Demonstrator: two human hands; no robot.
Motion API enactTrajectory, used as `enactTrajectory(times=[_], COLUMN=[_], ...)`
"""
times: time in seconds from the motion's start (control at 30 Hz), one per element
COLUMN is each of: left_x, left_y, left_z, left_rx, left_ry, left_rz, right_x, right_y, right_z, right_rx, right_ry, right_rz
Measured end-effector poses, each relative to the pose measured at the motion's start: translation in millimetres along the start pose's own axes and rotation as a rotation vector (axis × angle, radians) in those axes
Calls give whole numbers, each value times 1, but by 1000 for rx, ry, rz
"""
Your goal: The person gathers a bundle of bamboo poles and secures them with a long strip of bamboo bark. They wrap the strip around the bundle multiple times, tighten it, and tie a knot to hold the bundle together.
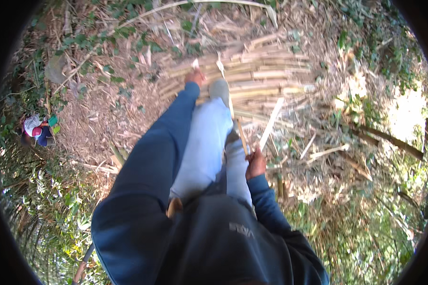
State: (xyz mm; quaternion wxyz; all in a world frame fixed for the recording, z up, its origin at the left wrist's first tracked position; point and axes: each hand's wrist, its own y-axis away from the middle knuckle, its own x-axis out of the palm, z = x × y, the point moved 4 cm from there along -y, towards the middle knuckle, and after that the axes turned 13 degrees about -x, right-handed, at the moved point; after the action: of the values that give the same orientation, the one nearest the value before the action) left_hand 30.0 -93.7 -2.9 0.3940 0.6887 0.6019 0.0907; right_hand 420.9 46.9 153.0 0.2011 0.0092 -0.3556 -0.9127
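Spread over the ground of dry leaves and chaff (104, 118), filling the upper middle of the view: a pile of cut bamboo poles (266, 71), pale and lying side by side, mostly crosswise. Just below the pile, reaching up to its near edge: two legs in light blue trousers (202, 142), one grey shoe (218, 88) set at the edge of the poles. Beside the legs, on the left of the pile: a long arm in a dark blue sleeve, stretched out to the pile's left end. At that end, the left hand (195, 76), closed on a small pale piece of bamboo (195, 62) that sticks up from the fist, touching or just over the nearest poles; cannot tell which. Below the pile on its right side, well apart from the other hand: the right hand (255, 164), clamped around the lower end of a pale split bamboo strip (272, 121), the strip slanting up and to the right toward the pile. Just beside this strip, nearer to the legs: a thinner brown stick (242, 137), also slanting; cannot tell what holds it. Far to the left of the pile, among green plants: a small heap of cloth in white, red and blue (38, 129). Right of the pile: dark fallen branches (390, 138) in sunlit weeds.
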Motion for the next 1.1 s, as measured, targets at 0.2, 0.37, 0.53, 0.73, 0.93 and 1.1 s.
enactTrajectory(times=[0.2,0.37,0.53,0.73,0.93,1.1], left_x=[12,46,79,57,38,50], left_y=[4,50,69,43,74,77], left_z=[2,-79,-51,-24,-13,-58], left_rx=[474,420,-183,-57,-129,5], left_ry=[-1207,-1132,-38,343,-72,-443], left_rz=[148,69,-137,-72,-24,106], right_x=[-30,-40,-36,-14,9,-2], right_y=[-7,-40,-72,-65,-65,-52], right_z=[-46,-63,-95,-81,-59,-63], right_rx=[207,66,-46,-3,42,15], right_ry=[26,278,719,314,382,459], right_rz=[30,39,184,98,75,109])
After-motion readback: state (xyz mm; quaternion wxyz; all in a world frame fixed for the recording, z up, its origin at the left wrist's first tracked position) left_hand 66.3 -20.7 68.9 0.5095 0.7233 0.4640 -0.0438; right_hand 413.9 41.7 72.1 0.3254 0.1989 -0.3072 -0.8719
